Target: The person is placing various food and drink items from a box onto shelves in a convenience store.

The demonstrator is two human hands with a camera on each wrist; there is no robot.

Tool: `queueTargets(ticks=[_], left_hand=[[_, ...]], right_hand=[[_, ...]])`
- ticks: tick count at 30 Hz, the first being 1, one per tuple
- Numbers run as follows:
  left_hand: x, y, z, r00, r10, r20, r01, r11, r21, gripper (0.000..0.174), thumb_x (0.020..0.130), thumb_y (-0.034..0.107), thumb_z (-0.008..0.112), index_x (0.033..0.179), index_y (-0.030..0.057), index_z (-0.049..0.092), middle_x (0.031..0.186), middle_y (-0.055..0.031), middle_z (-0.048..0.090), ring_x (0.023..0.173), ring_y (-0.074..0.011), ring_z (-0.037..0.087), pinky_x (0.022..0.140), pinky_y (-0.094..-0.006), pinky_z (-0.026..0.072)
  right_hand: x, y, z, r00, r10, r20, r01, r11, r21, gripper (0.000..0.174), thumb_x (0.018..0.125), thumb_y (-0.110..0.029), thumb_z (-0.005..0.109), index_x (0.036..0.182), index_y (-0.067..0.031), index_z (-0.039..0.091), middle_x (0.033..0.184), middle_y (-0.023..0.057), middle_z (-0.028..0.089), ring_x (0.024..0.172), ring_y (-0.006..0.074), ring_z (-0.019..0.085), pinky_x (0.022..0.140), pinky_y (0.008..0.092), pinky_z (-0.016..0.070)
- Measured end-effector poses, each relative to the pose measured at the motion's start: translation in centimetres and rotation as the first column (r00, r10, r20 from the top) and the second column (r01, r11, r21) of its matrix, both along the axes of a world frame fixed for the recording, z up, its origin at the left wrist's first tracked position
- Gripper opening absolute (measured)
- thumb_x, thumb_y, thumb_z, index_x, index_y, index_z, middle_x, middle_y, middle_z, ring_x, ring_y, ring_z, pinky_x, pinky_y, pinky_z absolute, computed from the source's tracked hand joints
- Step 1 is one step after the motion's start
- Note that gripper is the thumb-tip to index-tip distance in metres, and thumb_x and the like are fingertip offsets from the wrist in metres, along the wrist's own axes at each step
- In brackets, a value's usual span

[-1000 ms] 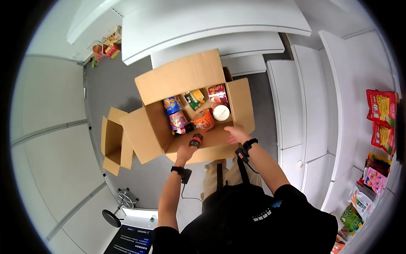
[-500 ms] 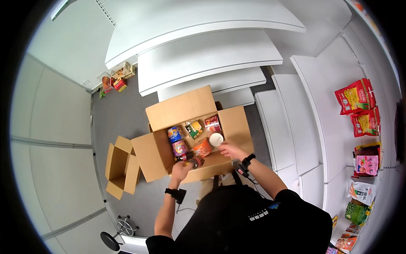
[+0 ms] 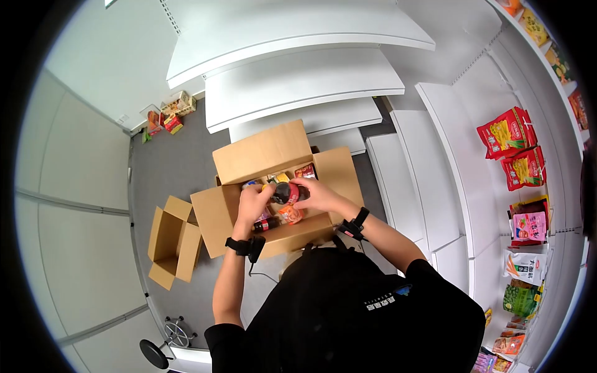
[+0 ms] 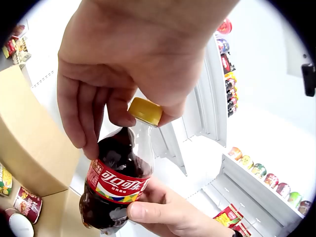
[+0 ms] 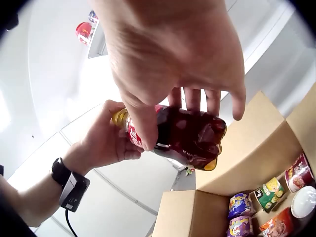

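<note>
A yellow-capped, red-labelled plastic cola bottle (image 4: 118,180) tilts above an open brown cardboard box (image 3: 261,152), left hand (image 3: 250,204) pinching its neck, right hand (image 3: 321,196) gripping its body; likely weighty, slick, slightly yielding, best held round its middle.

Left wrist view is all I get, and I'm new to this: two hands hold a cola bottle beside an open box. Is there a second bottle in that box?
Observer: Yes. The head view shows a second bottle, dark like yours, in the big box.

Operator: Neat! And is that the only box around?

Observer: No. In the head view a small box stands open, to the person's left of the big one.

Operator: Anything blue in the big box?

Observer: Yes, the right wrist view shows a blue tub in there.
</note>
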State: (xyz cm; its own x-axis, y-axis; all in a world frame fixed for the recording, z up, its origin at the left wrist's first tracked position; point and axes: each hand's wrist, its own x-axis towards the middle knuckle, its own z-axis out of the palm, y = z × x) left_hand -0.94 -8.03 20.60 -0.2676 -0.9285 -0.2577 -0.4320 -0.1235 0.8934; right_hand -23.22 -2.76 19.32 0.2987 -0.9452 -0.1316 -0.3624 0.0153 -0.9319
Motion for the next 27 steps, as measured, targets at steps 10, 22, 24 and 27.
queueTargets(ticks=[10,22,24,27], left_hand=[[-1.2,-1.3,3.7,0.982,0.007,-0.191,0.008,0.997,0.075,0.05,0.09,0.042,0.057,0.08,-0.006,0.064,0.07,-0.0098,0.066,0.058,-0.0124,0.061,0.058,-0.0264,0.0492],[-3.4,-1.4,2.3,0.907,-0.08,-0.413,0.049,0.995,-0.084,0.017,0.093,0.016,0.056,0.093,-0.0005,0.059,0.084,-0.0036,0.065,0.077,-0.0094,0.059,0.071,-0.0236,0.0462],[-3.7,-1.6,2.5,0.901,-0.063,-0.43,0.03,0.996,-0.083,0.016,0.093,0.015,0.056,0.093,-0.0006,0.059,0.085,-0.0039,0.065,0.077,-0.0097,0.059,0.072,-0.0236,0.0462],[-4.4,-1.9,2.7,0.891,-0.038,-0.452,-0.004,0.996,-0.091,0.015,0.093,0.013,0.056,0.093,-0.0009,0.058,0.087,-0.0045,0.064,0.078,-0.0101,0.059,0.073,-0.0239,0.0464]], right_hand=[[-0.4,-0.3,1.1,0.984,-0.074,0.162,0.08,0.996,-0.031,0.068,0.071,-0.021,0.079,0.127,0.0012,0.047,0.114,0.0122,0.059,0.104,0.02,0.058,0.09,0.0313,0.0463],[-5.0,-3.1,6.7,0.841,-0.219,0.494,0.191,0.976,0.106,0.055,0.08,-0.015,0.072,0.126,0.0013,0.046,0.112,0.0076,0.059,0.101,0.0144,0.057,0.088,0.03,0.0474],[-5.9,-3.6,7.8,0.841,-0.21,0.498,0.196,0.977,0.079,0.054,0.081,-0.015,0.072,0.126,0.0011,0.046,0.112,0.0074,0.059,0.102,0.0145,0.057,0.089,0.0301,0.0473],[-7.4,-4.2,8.9,0.841,-0.21,0.498,0.217,0.975,0.044,0.052,0.082,-0.016,0.07,0.125,0.0009,0.047,0.113,0.0076,0.059,0.103,0.0147,0.057,0.089,0.0302,0.0468]])
